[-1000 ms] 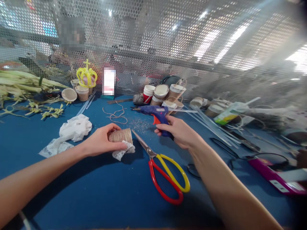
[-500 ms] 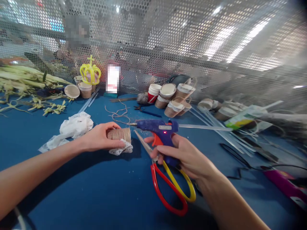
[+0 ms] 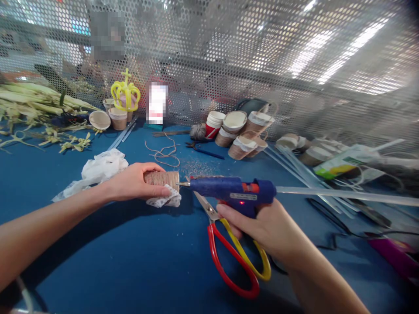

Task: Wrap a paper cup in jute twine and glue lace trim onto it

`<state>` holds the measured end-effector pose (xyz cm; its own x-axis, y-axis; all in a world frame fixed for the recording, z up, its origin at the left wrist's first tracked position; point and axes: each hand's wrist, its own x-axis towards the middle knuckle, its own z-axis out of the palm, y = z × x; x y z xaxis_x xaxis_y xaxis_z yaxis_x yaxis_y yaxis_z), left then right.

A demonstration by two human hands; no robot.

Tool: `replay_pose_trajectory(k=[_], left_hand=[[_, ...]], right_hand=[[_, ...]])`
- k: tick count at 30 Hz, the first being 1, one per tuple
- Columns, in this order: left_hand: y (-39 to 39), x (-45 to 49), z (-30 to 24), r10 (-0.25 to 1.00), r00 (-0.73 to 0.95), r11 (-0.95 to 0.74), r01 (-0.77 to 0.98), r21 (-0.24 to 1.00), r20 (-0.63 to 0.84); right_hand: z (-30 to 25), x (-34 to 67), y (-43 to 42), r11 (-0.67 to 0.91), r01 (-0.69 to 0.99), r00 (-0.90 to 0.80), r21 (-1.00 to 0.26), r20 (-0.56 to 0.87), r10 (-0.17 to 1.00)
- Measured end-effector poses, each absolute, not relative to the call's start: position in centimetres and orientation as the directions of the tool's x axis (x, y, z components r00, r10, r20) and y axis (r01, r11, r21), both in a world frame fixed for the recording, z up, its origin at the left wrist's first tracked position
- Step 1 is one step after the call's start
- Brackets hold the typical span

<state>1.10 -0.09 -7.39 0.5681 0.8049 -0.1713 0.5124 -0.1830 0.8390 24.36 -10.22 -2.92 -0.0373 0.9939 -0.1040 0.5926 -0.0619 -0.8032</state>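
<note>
My left hand (image 3: 147, 181) is closed around a twine-wrapped cup (image 3: 163, 178) lying on its side. A strip of white patterned lace (image 3: 165, 197) hangs at the cup's rim under my thumb. My right hand (image 3: 253, 218) grips a blue hot glue gun (image 3: 229, 189) with its red light lit and a clear glue stick (image 3: 327, 194) sticking out behind. The metal nozzle points left, at the cup's rim; whether it touches I cannot tell. Scissors (image 3: 225, 261) with one red and one yellow handle lie beneath the glue gun, partly hidden by my right hand.
Crumpled white lace (image 3: 103, 168) lies by my left forearm. Several wrapped cups (image 3: 242, 146) stand at the back, near a ball of grey twine (image 3: 198, 131) and pliers (image 3: 206, 149). Spare glue sticks (image 3: 301, 174) lie at right, corn husks (image 3: 29, 102) at left. A perforated metal screen (image 3: 203, 56) rises behind.
My right hand has turned and shifted the glue gun, bringing its nozzle lower, to the cup's rim. The fingers that were near the scissors' pivot have drawn away. My left hand keeps its hold.
</note>
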Motion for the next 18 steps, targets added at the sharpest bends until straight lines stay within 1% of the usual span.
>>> replay_pose_trajectory(k=[7, 12, 18], left_hand=[[-0.20, 1.12, -6.75, 0.812, 0.556, -0.189, 0.540, 0.820, -0.179], [-0.26, 1.13, -6.64, 0.819, 0.554, -0.215, 0.534, 0.818, -0.147], [-0.28, 1.09, -6.78, 0.804, 0.581, -0.241, 0.519, 0.820, -0.132]], right_hand=[[-2.76, 23.92, -10.25, -0.182, 0.640, 0.078, -0.746, -0.173, 0.982], [-2.97, 23.73, -10.21, -0.282, 0.645, 0.184, -0.710, -0.214, 0.959], [-3.09, 23.83, -10.06, -0.276, 0.661, 0.163, -0.698, -0.225, 0.961]])
